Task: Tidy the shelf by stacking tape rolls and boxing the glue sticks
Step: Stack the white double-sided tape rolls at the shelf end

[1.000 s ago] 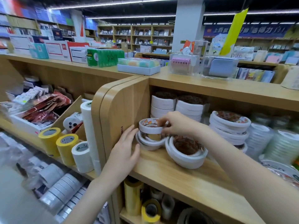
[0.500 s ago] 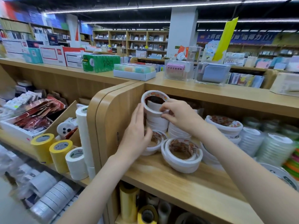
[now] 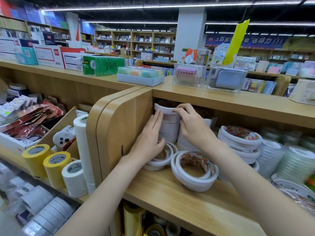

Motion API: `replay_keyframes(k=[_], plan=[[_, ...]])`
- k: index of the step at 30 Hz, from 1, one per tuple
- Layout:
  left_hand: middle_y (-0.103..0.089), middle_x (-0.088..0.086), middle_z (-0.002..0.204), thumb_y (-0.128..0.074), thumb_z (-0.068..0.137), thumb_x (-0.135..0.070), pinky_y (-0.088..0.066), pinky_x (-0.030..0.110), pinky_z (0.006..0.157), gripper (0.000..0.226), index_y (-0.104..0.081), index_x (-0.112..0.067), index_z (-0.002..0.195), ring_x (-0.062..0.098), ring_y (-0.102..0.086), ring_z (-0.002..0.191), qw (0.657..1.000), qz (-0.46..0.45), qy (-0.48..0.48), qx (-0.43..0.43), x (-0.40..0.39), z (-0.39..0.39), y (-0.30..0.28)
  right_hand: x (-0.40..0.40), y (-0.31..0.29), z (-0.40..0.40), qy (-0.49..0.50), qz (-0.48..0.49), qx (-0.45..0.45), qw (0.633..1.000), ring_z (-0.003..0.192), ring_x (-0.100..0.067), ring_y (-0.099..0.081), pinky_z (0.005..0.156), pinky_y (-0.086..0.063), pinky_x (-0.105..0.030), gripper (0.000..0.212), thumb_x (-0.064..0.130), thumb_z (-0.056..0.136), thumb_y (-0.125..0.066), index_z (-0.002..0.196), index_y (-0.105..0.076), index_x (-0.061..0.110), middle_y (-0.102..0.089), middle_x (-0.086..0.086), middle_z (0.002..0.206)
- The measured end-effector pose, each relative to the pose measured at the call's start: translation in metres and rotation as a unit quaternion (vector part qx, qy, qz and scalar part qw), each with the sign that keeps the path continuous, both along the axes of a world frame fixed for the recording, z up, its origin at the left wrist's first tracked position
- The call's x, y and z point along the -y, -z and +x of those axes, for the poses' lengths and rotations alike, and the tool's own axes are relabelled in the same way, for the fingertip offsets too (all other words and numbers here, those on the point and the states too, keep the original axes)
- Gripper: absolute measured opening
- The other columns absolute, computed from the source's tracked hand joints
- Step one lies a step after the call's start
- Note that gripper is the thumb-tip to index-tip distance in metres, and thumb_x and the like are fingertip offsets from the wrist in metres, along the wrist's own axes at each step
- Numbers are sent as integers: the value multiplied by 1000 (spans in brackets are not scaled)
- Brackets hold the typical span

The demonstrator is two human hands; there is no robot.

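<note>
A tall stack of white tape rolls [image 3: 169,129] stands at the back left corner of the wooden shelf [image 3: 172,196]. My right hand [image 3: 190,126] pinches the top white roll [image 3: 164,109] on that stack. With straight fingers, my left hand [image 3: 150,138] lies flat against the stack's left side. Thin white rolls [image 3: 162,157] lie low in front of the stack. A leaning pile of wide rolls [image 3: 194,171] sits nearer the front edge. No glue sticks can be made out.
More stacks of white rolls [image 3: 240,143] and clear rolls [image 3: 296,164] fill the shelf to the right. A wooden side panel [image 3: 119,132] stands left of the stack. Yellow and white tape rolls [image 3: 56,166] sit on the left shelf. Boxes [image 3: 139,75] line the top board.
My right hand carried the white roll up and back onto the top of the rear stack. My left hand rose from the low rolls to the stack's side.
</note>
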State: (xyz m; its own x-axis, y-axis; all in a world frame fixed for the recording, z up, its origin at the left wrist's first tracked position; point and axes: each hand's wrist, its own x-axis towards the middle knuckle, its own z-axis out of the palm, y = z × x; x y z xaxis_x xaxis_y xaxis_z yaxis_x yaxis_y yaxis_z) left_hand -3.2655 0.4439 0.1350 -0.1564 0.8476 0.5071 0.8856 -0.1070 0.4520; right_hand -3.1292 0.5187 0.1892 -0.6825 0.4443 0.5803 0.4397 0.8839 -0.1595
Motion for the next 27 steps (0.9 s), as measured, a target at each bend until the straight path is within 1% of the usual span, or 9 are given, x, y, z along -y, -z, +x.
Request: replay_keyframes(k=[3,6,8,13,17,19,22,25,27], plan=[[15,-7,155,-51,91,-14,-11,16,110,81,7,-17,148,12,0,144,1000,-26,-6,-3,-10,-5,-3,-3,4,1,22,15,39,999,131,-27,-37,106,-29,-26,47,-7,89,-43,135,-40,1,-33,-13,146],[17,-4,155,-52,91,-14,-37,16,91,87,14,-24,147,18,-41,127,998,-55,-10,21,-11,-4,-1,-5,2,-3,43,0,95,995,137,-25,-27,107,-24,-24,48,-4,91,-40,138,-35,3,-18,-9,153],[12,0,157,-50,92,-15,-41,20,86,85,14,-28,147,18,-55,109,997,-65,-17,45,-9,2,-2,-5,-1,-2,33,-22,86,996,138,-26,-24,109,-21,-25,48,-5,90,-38,137,-36,2,-18,-10,153],[-9,-6,156,-48,94,-16,-12,2,96,68,-9,-19,150,4,-26,134,998,-10,-18,60,18,4,7,4,-4,16,-17,-65,19,998,133,-20,-34,106,-23,-20,38,1,93,-42,130,-47,7,-34,-10,146],[-21,-13,148,-48,95,-17,-7,-8,92,54,-28,-18,145,-22,-21,116,998,-1,-13,62,60,3,29,20,-5,46,-65,-172,90,979,101,4,-54,89,-43,-14,27,25,93,-50,118,-59,21,-62,7,115],[-24,-16,144,-49,93,-31,-8,-5,97,49,-36,-22,140,-19,-19,122,998,-15,0,66,77,3,40,29,-4,62,-96,-221,106,965,91,8,-58,78,-45,-11,22,31,90,-54,108,-64,24,-65,13,100],[-24,-19,139,-48,85,-52,-6,5,106,50,-44,-27,128,-3,-13,137,999,-38,10,25,86,0,48,34,3,81,-124,-210,135,960,100,6,-55,84,-44,-12,32,52,78,-58,102,-65,32,-62,16,110],[-29,-12,144,-56,91,-26,-7,13,110,40,-46,-19,129,4,-11,140,999,-37,3,5,80,1,39,35,11,90,-111,-170,178,963,113,12,-39,89,-32,-3,51,74,66,-57,104,-60,40,-42,23,125],[-27,-12,145,-56,91,-22,-6,17,112,49,-39,-18,137,3,-6,140,998,-42,23,-32,72,2,30,40,12,92,-111,-163,200,960,121,15,-26,94,-25,-1,62,77,63,-55,114,-54,43,-31,26,131]])
